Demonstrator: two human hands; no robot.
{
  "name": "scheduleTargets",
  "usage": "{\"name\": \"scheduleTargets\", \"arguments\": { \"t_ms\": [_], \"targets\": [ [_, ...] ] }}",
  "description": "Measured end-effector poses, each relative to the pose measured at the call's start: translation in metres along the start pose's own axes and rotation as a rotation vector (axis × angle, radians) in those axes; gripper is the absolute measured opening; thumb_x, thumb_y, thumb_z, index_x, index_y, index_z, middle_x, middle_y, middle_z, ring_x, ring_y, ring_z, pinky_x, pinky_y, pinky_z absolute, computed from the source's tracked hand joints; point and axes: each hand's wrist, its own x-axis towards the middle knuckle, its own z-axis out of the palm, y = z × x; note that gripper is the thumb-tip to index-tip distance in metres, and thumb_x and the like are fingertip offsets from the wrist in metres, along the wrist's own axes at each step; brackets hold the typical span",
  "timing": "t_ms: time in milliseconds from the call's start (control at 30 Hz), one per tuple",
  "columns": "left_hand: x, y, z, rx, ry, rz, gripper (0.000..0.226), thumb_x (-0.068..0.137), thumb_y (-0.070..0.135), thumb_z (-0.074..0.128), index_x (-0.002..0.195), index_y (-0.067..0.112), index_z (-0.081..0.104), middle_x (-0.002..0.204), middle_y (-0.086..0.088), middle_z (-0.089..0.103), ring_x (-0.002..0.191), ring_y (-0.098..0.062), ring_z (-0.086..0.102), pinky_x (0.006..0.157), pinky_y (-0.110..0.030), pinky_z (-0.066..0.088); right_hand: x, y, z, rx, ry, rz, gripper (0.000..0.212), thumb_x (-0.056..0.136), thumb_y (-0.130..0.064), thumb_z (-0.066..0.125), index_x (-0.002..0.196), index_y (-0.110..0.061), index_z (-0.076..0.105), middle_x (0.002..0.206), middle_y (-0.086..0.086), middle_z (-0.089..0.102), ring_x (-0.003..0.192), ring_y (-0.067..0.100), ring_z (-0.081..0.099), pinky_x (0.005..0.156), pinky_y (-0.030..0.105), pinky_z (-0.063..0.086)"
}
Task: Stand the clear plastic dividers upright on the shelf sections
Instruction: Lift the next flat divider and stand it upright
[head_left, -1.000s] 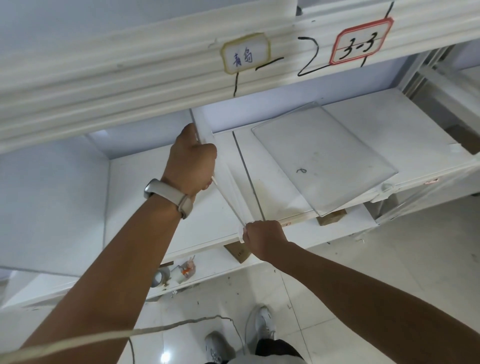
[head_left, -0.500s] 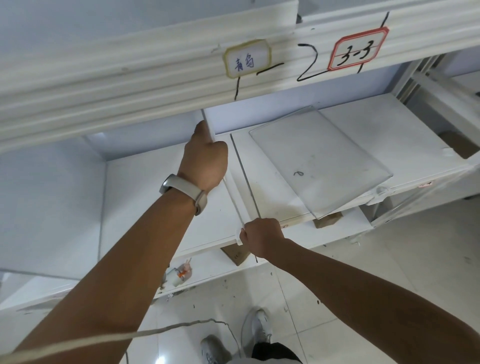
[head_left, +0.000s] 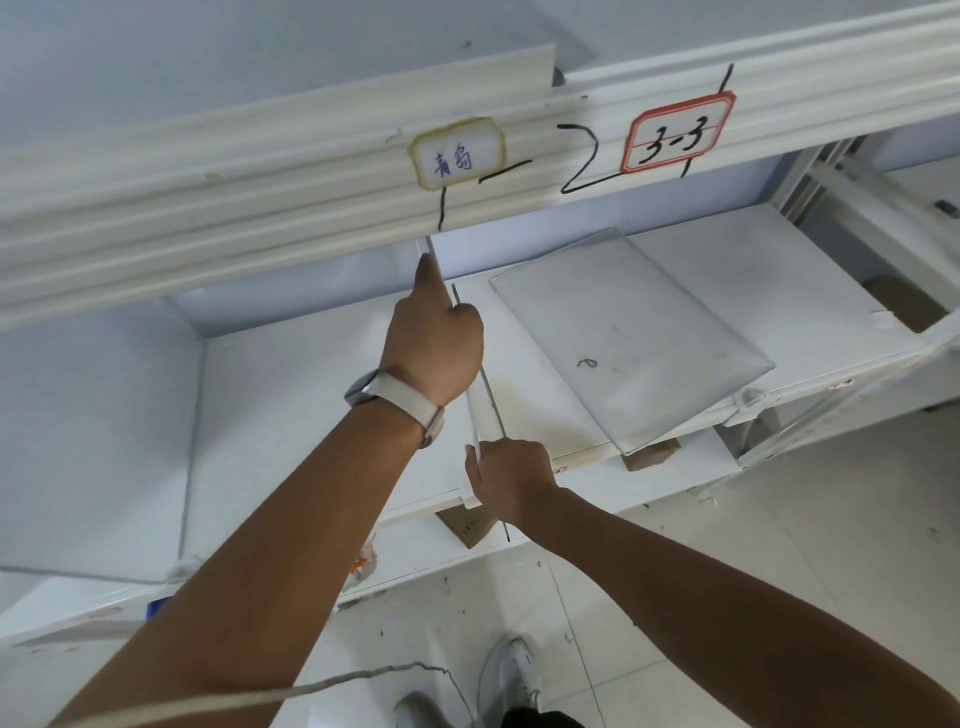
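A clear plastic divider (head_left: 475, 415) stands nearly upright on edge on the white shelf (head_left: 291, 415), running from the front edge back under the upper beam. My left hand (head_left: 434, 343), with a white watch on the wrist, presses on its upper edge, forefinger stretched along it. My right hand (head_left: 506, 475) pinches the divider's near bottom corner at the shelf's front edge. A second clear divider (head_left: 628, 332) lies flat on the shelf section to the right, one corner hanging over the front edge.
The upper shelf beam (head_left: 260, 171) with a yellow-framed label (head_left: 457, 156) and a red-framed "3-3" label (head_left: 678, 132) hangs low over the work. A lower shelf shows cardboard blocks (head_left: 467, 527). Tiled floor, my shoes and a cord (head_left: 363, 675) lie below.
The divider has tipped from a leaning slant to nearly upright. My left hand slid further back along its top edge, and my right hand stayed at the front corner.
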Motion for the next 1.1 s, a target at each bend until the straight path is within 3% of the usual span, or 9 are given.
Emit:
{"name": "scheduleTargets", "arguments": {
  "t_ms": [133,300,333,400,467,567,767,967,1100],
  "targets": [
    [-0.012,-0.003,0.006,-0.018,-0.031,-0.009,0.059,0.082,0.005,0.036,0.141,0.007,0.035,0.105,-0.017,0.063,0.071,-0.020,0.058,0.065,-0.027,0.041,-0.002,0.002,0.005,0.028,-0.007,-0.015,0.048,0.104,-0.036,0.024,0.097,-0.010,0.063,0.064,0.002,0.046,0.060,0.026,0.050,0.059,0.029,0.038],
    [-0.012,0.001,0.002,-0.024,0.000,-0.042,0.069,0.081,0.010,0.035,0.149,0.011,0.026,0.134,-0.020,0.055,0.106,-0.037,0.057,0.085,-0.035,0.046,-0.001,0.002,-0.009,0.050,-0.042,-0.012,0.050,0.102,-0.043,0.025,0.096,-0.011,0.064,0.074,0.005,0.057,0.069,0.029,0.059,0.063,0.031,0.039],
    [-0.014,0.003,0.002,-0.024,-0.004,-0.041,0.072,0.086,0.006,0.036,0.154,0.018,0.016,0.130,-0.014,0.058,0.108,-0.037,0.057,0.088,-0.040,0.048,-0.002,0.002,-0.013,0.063,-0.034,-0.010,0.051,0.101,-0.046,0.026,0.092,-0.013,0.063,0.073,0.004,0.057,0.070,0.029,0.060,0.063,0.031,0.040],
    [-0.018,0.005,0.003,-0.026,-0.002,0.010,0.079,0.089,0.001,0.037,0.155,0.033,0.006,0.093,0.009,0.058,0.095,-0.036,0.063,0.086,-0.046,0.052,-0.005,0.002,-0.022,0.100,0.101,-0.017,0.047,0.099,-0.047,0.032,0.080,-0.015,0.060,0.065,0.003,0.056,0.059,0.026,0.054,0.058,0.029,0.035],
    [-0.017,0.004,0.004,-0.020,-0.019,0.044,0.074,0.091,0.001,0.036,0.153,0.036,0.016,0.094,0.013,0.057,0.091,-0.029,0.062,0.086,-0.037,0.047,-0.006,0.000,-0.031,0.098,0.262,-0.038,0.043,0.097,-0.041,0.042,0.071,-0.013,0.061,0.054,0.003,0.052,0.048,0.024,0.043,0.052,0.026,0.028],
    [-0.013,0.002,0.005,-0.007,-0.048,0.019,0.064,0.093,0.003,0.035,0.150,0.030,0.033,0.147,-0.009,0.047,0.127,-0.031,0.047,0.100,-0.028,0.036,-0.009,-0.007,-0.034,0.062,0.309,-0.016,0.037,0.094,-0.034,0.048,0.068,-0.011,0.062,0.048,0.001,0.045,0.042,0.022,0.037,0.051,0.024,0.031],
    [-0.013,-0.003,0.004,-0.047,-0.032,0.047,0.060,0.093,0.003,0.036,0.149,0.024,0.036,0.152,-0.010,0.040,0.136,-0.029,0.040,0.109,-0.029,0.029,-0.013,-0.013,-0.029,0.112,0.295,0.068,0.035,0.097,-0.034,0.044,0.074,-0.012,0.061,0.054,0.005,0.060,0.041,0.026,0.045,0.049,0.025,0.033],
    [-0.013,-0.013,0.005,-0.096,0.004,0.018,0.058,0.092,0.000,0.040,0.143,0.026,0.046,0.127,-0.012,0.056,0.116,-0.029,0.053,0.092,-0.027,0.036,-0.015,-0.011,-0.034,0.187,0.219,0.037,0.032,0.098,-0.033,0.044,0.084,-0.009,0.061,0.066,0.010,0.065,0.050,0.030,0.051,0.055,0.030,0.041],
    [-0.012,-0.022,0.006,-0.196,-0.002,-0.043,0.060,0.085,0.006,0.044,0.135,0.038,0.054,0.140,-0.020,0.052,0.118,-0.043,0.054,0.094,-0.043,0.044,-0.016,-0.003,-0.031,0.225,0.181,-0.023,0.032,0.099,-0.032,0.044,0.085,-0.008,0.061,0.068,0.012,0.066,0.052,0.030,0.051,0.056,0.030,0.038]
  ]
}}
